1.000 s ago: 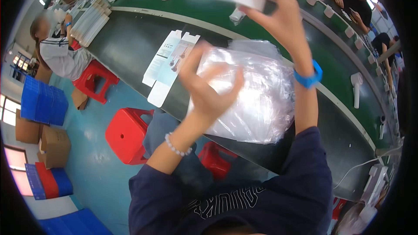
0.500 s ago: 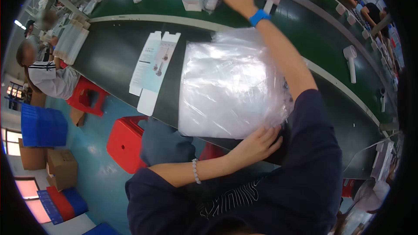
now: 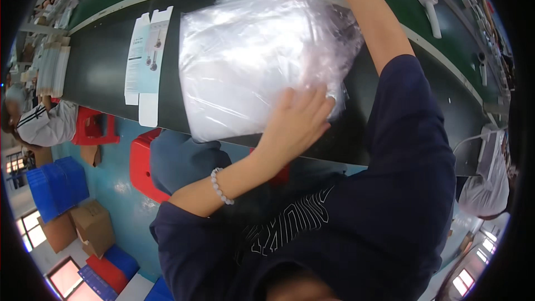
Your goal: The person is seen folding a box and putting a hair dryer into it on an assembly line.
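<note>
A stack of clear plastic bags (image 3: 239,67) lies on the dark worktable in front of me, shiny and wrinkled along its right side. My left hand (image 3: 298,120) rests on the lower right part of that stack, its fingers stretched out and slightly apart. From the right, my right arm (image 3: 370,14) reaches up across the table, and its hand is beyond the top of the picture. To the left of the bags lies a flattened white and pale-blue carton (image 3: 147,61) with printed pictures on it.
Behind the table runs a green conveyor belt (image 3: 384,8) carrying a white handled device with a round head (image 3: 429,8). A bundle of long pale pieces (image 3: 54,69) stands at the table's left end, near a seated person. Red stools (image 3: 142,170) are below the table edge.
My left hand has shifted from the bags' lower edge up onto them. My right hand has gone out of view at the top. The whole view has tilted, moving the table up and leftward.
</note>
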`<move>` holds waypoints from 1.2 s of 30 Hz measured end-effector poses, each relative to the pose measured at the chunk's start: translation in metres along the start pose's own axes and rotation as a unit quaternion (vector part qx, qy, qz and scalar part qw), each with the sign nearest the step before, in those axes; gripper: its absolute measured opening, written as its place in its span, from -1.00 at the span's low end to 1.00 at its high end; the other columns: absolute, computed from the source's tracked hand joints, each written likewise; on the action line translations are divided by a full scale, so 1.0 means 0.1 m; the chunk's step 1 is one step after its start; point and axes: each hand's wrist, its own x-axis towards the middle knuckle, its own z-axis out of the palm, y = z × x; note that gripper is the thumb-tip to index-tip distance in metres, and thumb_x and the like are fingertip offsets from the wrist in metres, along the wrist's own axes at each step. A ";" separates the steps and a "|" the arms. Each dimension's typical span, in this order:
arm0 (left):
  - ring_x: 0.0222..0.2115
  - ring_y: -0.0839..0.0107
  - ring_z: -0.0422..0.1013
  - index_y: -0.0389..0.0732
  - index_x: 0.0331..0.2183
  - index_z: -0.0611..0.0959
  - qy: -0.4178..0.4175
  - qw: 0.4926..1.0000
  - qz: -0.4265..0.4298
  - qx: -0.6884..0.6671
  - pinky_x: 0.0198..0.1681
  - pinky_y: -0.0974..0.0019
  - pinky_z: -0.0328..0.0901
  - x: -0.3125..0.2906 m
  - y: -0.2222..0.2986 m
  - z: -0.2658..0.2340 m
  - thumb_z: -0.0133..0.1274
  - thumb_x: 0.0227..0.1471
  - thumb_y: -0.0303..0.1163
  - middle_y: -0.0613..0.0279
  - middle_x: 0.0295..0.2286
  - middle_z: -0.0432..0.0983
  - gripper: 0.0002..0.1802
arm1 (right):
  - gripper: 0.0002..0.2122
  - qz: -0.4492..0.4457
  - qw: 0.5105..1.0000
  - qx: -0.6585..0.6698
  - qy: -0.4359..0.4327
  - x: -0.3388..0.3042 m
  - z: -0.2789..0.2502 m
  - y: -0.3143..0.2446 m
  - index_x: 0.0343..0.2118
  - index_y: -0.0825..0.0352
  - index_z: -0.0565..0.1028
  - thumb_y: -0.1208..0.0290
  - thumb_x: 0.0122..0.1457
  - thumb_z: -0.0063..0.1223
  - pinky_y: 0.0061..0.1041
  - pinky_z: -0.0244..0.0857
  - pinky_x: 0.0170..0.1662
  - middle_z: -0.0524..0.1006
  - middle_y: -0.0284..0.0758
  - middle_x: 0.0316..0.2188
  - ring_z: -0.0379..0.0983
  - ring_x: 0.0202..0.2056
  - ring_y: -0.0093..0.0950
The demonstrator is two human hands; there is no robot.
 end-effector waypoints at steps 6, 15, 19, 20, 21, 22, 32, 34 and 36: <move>-0.03 0.31 0.26 -0.16 -0.15 0.46 0.030 0.999 0.003 0.012 -0.10 0.20 0.16 0.07 -0.03 -0.02 0.20 -0.17 -0.08 0.13 -0.05 0.33 -0.44 | -0.51 -0.177 0.982 0.020 0.061 -0.32 -0.78 -1.03 -0.20 0.34 0.32 0.31 -0.16 0.32 -0.18 0.26 -0.15 0.30 -0.09 -0.22 0.31 -0.16 -0.05; -0.15 0.36 0.33 -0.17 -0.50 0.57 0.101 0.992 0.077 -0.015 -0.14 0.19 0.17 0.09 -0.04 -0.01 0.18 -0.21 -0.35 0.18 -0.18 0.47 -0.84 | -0.54 -0.152 0.973 0.094 0.146 -0.64 -0.76 -0.93 -0.15 0.37 0.25 0.38 -0.10 0.19 -0.17 0.23 -0.11 0.20 0.02 -0.18 0.27 -0.21 0.03; -0.18 0.40 0.36 -0.15 -0.53 0.58 0.142 0.989 0.050 -0.014 -0.16 0.20 0.14 -0.01 -0.09 0.04 0.16 -0.17 -0.38 0.31 -0.24 0.51 -0.91 | -0.27 0.050 0.991 0.115 0.040 -1.09 -1.03 -1.66 0.12 0.37 0.07 0.39 -0.14 0.17 -0.10 0.28 -0.01 0.18 0.13 0.01 0.25 -0.02 0.15; -0.18 0.43 0.36 -0.15 -0.53 0.58 0.143 0.988 0.037 -0.041 -0.16 0.20 0.12 0.03 -0.06 0.04 0.16 -0.16 -0.38 0.35 -0.25 0.52 -0.91 | -0.27 0.089 0.988 0.120 0.033 -1.10 -0.92 -1.44 0.11 0.37 0.08 0.37 -0.14 0.19 -0.11 0.30 -0.03 0.26 0.10 -0.05 0.30 -0.07 0.13; -0.18 0.43 0.36 -0.15 -0.53 0.58 0.145 0.988 0.041 -0.042 -0.16 0.20 0.12 0.05 -0.04 0.05 0.16 -0.16 -0.38 0.35 -0.25 0.52 -0.91 | -0.27 0.126 0.984 0.125 0.022 -1.11 -0.86 -1.29 0.10 0.37 0.10 0.35 -0.14 0.22 -0.12 0.31 -0.05 0.34 0.08 -0.11 0.35 -0.12 0.11; -0.18 0.45 0.36 -0.14 -0.54 0.59 0.130 0.987 0.008 -0.094 -0.17 0.21 0.11 0.05 -0.04 0.03 0.16 -0.14 -0.36 0.36 -0.26 0.53 -0.90 | -0.27 0.123 0.984 0.126 0.023 -1.11 -0.91 -1.28 0.10 0.37 0.10 0.35 -0.14 0.22 -0.12 0.31 -0.05 0.34 0.08 -0.11 0.35 -0.12 0.11; -0.36 0.44 0.45 -0.11 -0.55 0.68 0.065 0.900 -0.157 -0.401 -0.11 0.15 0.04 0.13 -0.16 -0.02 0.20 -0.11 -0.29 0.38 -0.30 0.61 -0.88 | -0.43 0.063 0.912 0.406 0.019 -1.80 -2.16 -1.40 0.09 0.27 0.19 0.57 0.00 0.18 -0.52 0.36 -0.20 0.38 -0.28 -0.19 0.38 -0.22 -0.53; -0.33 0.43 0.43 -0.10 -0.54 0.67 0.076 0.927 -0.137 -0.342 -0.10 0.13 0.03 0.12 -0.14 -0.05 0.17 -0.09 -0.31 0.38 -0.30 0.60 -0.89 | -0.45 0.058 0.928 0.367 0.035 -2.14 -2.48 -1.51 0.09 0.27 0.22 0.46 0.03 0.17 -0.40 0.36 -0.14 0.40 -0.18 -0.14 0.43 -0.18 -0.38; -0.31 0.43 0.42 -0.10 -0.53 0.66 0.086 0.949 -0.117 -0.281 -0.09 0.11 0.02 0.12 -0.05 -0.07 0.15 -0.06 -0.33 0.38 -0.31 0.59 -0.91 | -0.44 0.095 0.925 0.368 0.025 -2.45 -2.70 -1.49 0.12 0.34 0.21 0.28 0.06 0.08 -0.21 0.40 -0.13 0.41 -0.06 -0.08 0.46 -0.11 -0.18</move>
